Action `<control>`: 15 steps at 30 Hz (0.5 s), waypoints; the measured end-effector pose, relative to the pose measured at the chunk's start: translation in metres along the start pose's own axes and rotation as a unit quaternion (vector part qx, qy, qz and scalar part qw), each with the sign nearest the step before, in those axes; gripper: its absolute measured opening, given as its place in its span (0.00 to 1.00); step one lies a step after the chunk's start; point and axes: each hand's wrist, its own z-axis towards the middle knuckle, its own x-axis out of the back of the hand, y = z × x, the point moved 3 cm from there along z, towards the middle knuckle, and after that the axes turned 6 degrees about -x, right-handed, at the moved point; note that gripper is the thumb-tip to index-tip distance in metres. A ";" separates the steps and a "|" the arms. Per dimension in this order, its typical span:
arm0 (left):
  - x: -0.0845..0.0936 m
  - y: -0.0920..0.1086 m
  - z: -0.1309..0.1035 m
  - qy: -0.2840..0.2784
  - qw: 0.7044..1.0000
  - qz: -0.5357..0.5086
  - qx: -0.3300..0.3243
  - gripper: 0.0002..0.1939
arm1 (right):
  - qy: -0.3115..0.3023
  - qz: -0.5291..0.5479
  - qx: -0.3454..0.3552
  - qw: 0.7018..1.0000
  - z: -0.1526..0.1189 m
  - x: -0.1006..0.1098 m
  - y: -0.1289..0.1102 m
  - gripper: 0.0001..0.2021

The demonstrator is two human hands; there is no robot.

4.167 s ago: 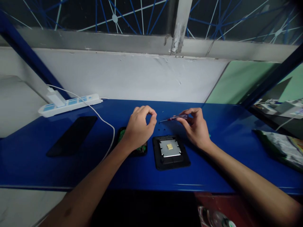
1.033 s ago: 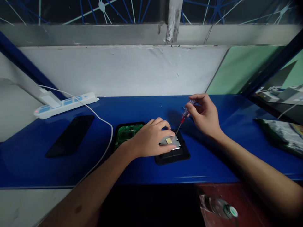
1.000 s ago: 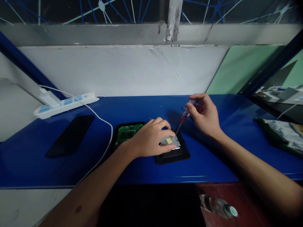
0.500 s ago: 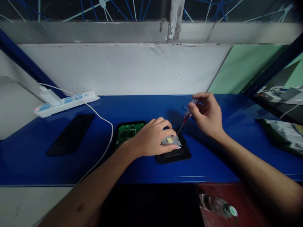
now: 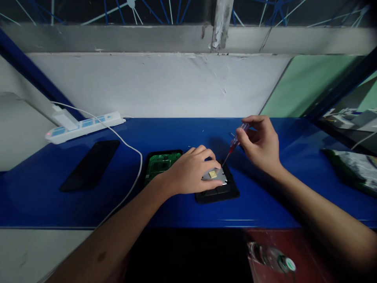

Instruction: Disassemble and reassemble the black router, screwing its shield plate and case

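Both hands had shifted since the frame four seconds before: the left hand [image 5: 191, 169] had come down onto the plate [image 5: 219, 175], and the driver [image 5: 241, 132], earlier nearly level beyond the case [image 5: 218, 193], had swung steeply downwards. The plate, silvery with a yellow pad [image 5: 212, 174], sat on the black case, which lay on the blue table [image 5: 253, 214]. The left hand reached in from about nine o'clock, half open, its thumb and fingers spread over the plate with the pad showing between them; it rested there rather than wrapping round anything. At about two o'clock from the case, the right hand [image 5: 261, 143] was closed in a pinch on the driver's clear handle. The red-collared shaft slanted down to the plate's edge at one to two o'clock; exactly what the tip met was too small to tell.

Around the case, a green board [image 5: 156, 166] in a black shell lay between nine and ten o'clock, partly behind the left hand. Farther off were a black slab [image 5: 91, 165] at nine, a white power strip [image 5: 88, 128] at ten, a bag [image 5: 355, 171] at three, and below the table, between four and five, a bottle [image 5: 276, 259]
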 end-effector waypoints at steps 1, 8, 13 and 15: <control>0.000 0.000 0.000 -0.001 1.000 0.000 0.000 0.13 | 0.000 0.000 -0.001 1.000 0.000 0.000 0.000 0.11; 0.001 0.000 0.000 -0.002 1.000 0.004 0.000 0.12 | 0.005 -0.014 0.008 1.000 -0.001 0.001 -0.003 0.12; 0.000 0.000 0.000 0.000 1.000 0.005 -0.003 0.12 | 0.007 -0.010 0.012 1.000 -0.001 0.000 -0.002 0.12; -0.001 0.000 0.000 -0.002 1.000 0.007 -0.004 0.13 | 0.006 -0.006 0.014 1.000 -0.001 0.000 -0.002 0.12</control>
